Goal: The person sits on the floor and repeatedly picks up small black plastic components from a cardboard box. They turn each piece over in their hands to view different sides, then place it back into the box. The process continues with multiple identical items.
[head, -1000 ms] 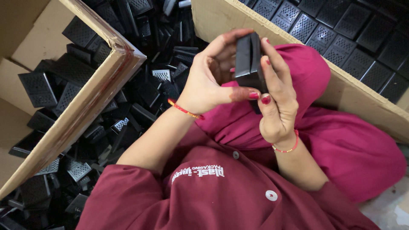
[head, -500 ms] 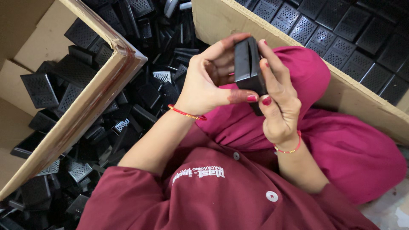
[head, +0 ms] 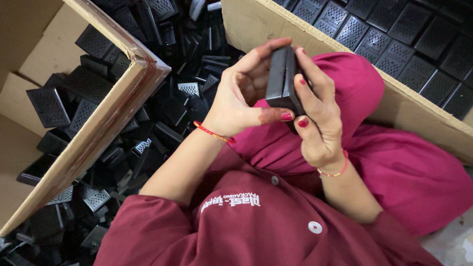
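Two-hand grip — left hand [head: 241, 96], right hand [head: 320, 123] — one black part [head: 282, 79]

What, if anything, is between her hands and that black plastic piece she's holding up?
Nothing visible. The left hand and the right hand both touch the black plastic piece directly, fingers pressed to its sides and a thumb under its lower edge. It is held above the lap, apart from the loose pile of black parts.

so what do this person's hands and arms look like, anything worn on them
Both forearms are bare below maroon sleeves. The left hand and right hand have red-painted nails, and each wrist carries a thin red bracelet, the right one beaded.
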The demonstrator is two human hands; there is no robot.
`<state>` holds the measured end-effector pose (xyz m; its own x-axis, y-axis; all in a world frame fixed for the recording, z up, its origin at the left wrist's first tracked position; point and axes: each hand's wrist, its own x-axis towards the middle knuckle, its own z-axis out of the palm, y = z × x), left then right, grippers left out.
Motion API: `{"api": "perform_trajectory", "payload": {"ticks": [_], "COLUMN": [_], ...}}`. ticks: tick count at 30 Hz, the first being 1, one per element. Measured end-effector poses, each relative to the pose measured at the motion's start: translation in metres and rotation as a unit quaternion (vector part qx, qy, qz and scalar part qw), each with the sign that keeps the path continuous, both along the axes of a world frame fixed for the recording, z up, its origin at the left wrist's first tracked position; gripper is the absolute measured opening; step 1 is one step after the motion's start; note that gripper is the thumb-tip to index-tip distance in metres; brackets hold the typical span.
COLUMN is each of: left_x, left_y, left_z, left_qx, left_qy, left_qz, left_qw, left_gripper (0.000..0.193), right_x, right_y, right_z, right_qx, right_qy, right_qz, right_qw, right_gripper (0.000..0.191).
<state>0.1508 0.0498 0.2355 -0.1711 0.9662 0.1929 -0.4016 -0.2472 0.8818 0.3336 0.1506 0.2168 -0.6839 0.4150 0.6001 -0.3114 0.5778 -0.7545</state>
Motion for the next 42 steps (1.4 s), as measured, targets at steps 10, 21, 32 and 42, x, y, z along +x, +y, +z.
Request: {"api": "perform_trajectory", "payload": {"ticks": [10,21,32,42], "left_x": [0.0,0.003,-0.006,0.006], "left_y": [0.005,0.002,0.0,0.003], "left_z": [-0.003,-0.004,-0.004,-0.004], "left_qx": [0.025,0.017,-0.006,0.013], "left_qy": [-0.029,-0.007,-0.014,0.038], "left_qz": [0.007,0.036,0.044,0.045], "left_qw": [0.999,0.999,0.999,0.998], "left_gripper": [0.095,0.088,0.089,0.093], "right_x": [0.001,-0.002,-0.001,0.002], "right_y": [0.002,-0.005,0.0,0.004], "right_z": [-0.002,0.003,0.003,0.01], "right_qx": [-0.016,-0.04,-0.186,-0.101], "right_qy": [0.002,-0.001,0.05,0.006], "right_qz": [-0.006,-0.014,0.077,0.031], "right_qw": [1.0,0.999,0.978,0.994], "right_gripper": [0.041,0.042,0.042,0.04]}}
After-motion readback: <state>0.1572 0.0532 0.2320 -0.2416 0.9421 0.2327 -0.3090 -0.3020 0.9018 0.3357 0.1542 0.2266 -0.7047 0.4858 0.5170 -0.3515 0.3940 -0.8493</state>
